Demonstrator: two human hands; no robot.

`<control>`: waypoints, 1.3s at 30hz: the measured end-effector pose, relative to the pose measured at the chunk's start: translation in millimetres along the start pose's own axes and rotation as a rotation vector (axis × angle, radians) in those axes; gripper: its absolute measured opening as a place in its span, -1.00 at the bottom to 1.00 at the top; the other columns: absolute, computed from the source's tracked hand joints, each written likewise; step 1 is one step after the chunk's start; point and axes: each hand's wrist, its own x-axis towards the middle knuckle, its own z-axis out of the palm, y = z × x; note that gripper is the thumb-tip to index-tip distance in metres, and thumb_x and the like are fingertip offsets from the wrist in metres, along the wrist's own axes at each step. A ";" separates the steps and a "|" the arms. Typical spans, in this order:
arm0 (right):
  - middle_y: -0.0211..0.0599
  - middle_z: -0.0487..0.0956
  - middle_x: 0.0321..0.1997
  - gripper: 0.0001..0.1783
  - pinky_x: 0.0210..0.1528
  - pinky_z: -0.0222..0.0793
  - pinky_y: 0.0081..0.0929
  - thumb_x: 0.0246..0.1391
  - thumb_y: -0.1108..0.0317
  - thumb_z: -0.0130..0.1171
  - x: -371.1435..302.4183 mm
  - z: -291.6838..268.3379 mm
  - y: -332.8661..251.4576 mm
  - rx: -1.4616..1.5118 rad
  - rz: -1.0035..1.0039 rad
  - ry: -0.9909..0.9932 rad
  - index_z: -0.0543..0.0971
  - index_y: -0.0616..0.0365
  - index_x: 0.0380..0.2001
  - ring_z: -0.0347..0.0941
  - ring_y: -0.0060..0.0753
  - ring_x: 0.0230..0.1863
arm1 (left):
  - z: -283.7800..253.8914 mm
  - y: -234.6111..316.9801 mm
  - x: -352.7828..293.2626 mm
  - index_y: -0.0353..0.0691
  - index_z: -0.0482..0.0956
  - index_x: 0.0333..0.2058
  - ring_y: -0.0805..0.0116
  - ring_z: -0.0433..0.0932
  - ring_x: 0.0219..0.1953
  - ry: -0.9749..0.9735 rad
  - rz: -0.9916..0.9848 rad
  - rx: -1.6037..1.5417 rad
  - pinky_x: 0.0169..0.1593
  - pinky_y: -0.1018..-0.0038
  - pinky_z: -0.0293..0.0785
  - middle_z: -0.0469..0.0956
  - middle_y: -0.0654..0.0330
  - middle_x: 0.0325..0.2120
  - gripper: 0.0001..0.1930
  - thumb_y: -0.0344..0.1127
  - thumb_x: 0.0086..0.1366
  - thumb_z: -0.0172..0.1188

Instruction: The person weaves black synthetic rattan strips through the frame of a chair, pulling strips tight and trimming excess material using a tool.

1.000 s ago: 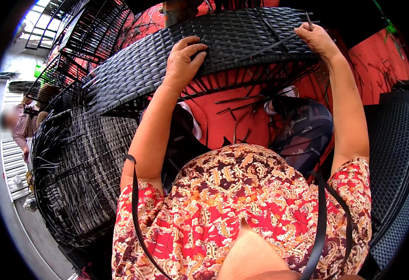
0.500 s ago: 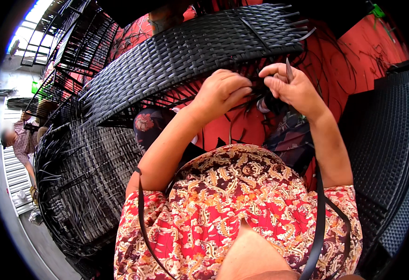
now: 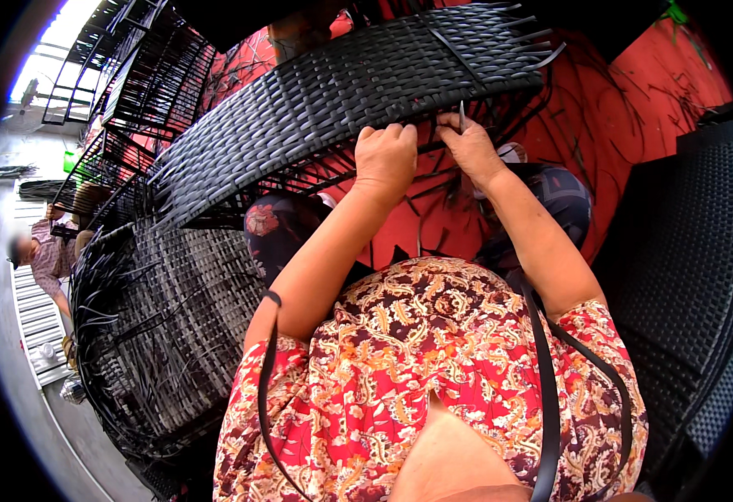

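Note:
A long curved panel (image 3: 324, 105) of woven dark grey flat strips slants across the upper middle, with loose strip ends at its right end. Under it shows a black frame with thin bars. My left hand (image 3: 385, 159) is closed in a fist at the panel's near edge; whatever its fingers grip is hidden. Just to the right, my right hand (image 3: 472, 151) is closed around a slim pointed metal tool (image 3: 462, 117), its tip standing up above the fingers. Those fingertips are close to the panel's near edge.
A round woven piece (image 3: 174, 326) with frayed strips lies at left. Black frames (image 3: 144, 92) are stacked behind it. More woven panels (image 3: 684, 276) stand at right. Strip scraps litter the red floor covering (image 3: 642, 100). A person (image 3: 52, 259) is at far left.
Both hands have come nearer the panel's edge, the right one moving left and bringing the pointed tool along. My right leg shows more now.

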 end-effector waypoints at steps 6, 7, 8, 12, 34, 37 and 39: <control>-0.43 0.54 -0.38 -0.80 -0.22 0.28 -0.64 0.11 0.42 0.03 1.6 0.0 10.5 0.127 -0.042 -0.024 0.54 0.26 -0.22 0.35 -0.64 -0.35 | 28.5 22.2 12.6 -0.08 0.47 -0.55 0.28 0.50 -0.54 0.012 -0.060 0.083 -0.39 0.38 0.31 0.48 0.30 -0.62 -0.97 -0.35 -0.06 0.10; -0.45 0.54 -0.38 -0.80 -0.24 0.28 -0.64 0.11 0.42 0.03 0.9 1.1 12.6 0.135 -0.056 -0.016 0.54 0.25 -0.22 0.35 -0.66 -0.36 | 29.8 23.8 14.5 -0.10 0.48 -0.54 0.26 0.52 -0.51 0.016 -0.096 0.049 -0.38 0.35 0.36 0.50 0.26 -0.59 -0.97 -0.36 -0.03 0.08; -0.46 0.55 -0.37 -0.80 -0.25 0.29 -0.64 0.11 0.43 0.03 0.5 1.8 15.4 0.143 -0.070 -0.007 0.54 0.24 -0.22 0.35 -0.67 -0.37 | 32.5 25.1 14.6 -0.12 0.48 -0.53 0.25 0.53 -0.48 -0.021 -0.136 0.031 -0.37 0.32 0.38 0.52 0.23 -0.57 -0.96 -0.36 -0.01 0.07; -0.48 0.56 -0.35 -0.78 -0.33 0.31 -0.62 0.12 0.44 0.02 -2.0 0.8 16.2 0.016 -0.101 0.084 0.56 0.19 -0.17 0.35 -0.66 -0.41 | 31.0 31.5 23.1 -0.20 0.51 -0.45 0.07 0.56 -0.35 -0.207 -0.393 -0.134 -0.27 0.18 0.47 0.56 0.04 -0.45 -0.88 -0.33 0.12 0.02; -0.10 0.52 -0.45 -0.89 -0.29 0.37 -0.25 -0.03 0.39 0.14 8.0 -24.3 -15.9 -1.013 -0.625 -0.035 0.47 0.20 -0.47 0.45 -0.01 -0.35 | 0.2 21.6 2.7 -0.27 0.57 -0.27 0.11 0.56 -0.25 -0.013 -0.072 -0.263 -0.21 0.32 0.51 0.55 0.08 -0.23 -0.78 -0.49 0.07 0.08; -0.35 0.45 -0.56 -0.89 -0.42 0.30 -0.50 0.01 0.42 0.14 -0.7 -41.9 -48.3 -0.745 -0.414 -0.148 0.45 0.21 -0.45 0.36 -0.51 -0.50 | -33.0 10.0 -2.3 -0.25 0.57 -0.26 0.16 0.55 -0.24 0.208 0.059 -0.458 -0.13 0.37 0.49 0.54 0.10 -0.25 -0.74 -0.58 0.02 0.11; -0.60 0.32 -0.61 -0.83 -0.52 0.14 -0.69 0.06 0.40 0.15 -4.5 -51.5 -74.1 -0.418 -0.218 -0.204 0.41 0.15 -0.55 0.16 -0.77 -0.55 | -41.0 -15.3 -7.3 -0.22 0.58 -0.25 0.19 0.54 -0.19 0.190 -0.044 -0.413 -0.09 0.40 0.47 0.54 0.11 -0.25 -0.72 -0.61 0.02 0.12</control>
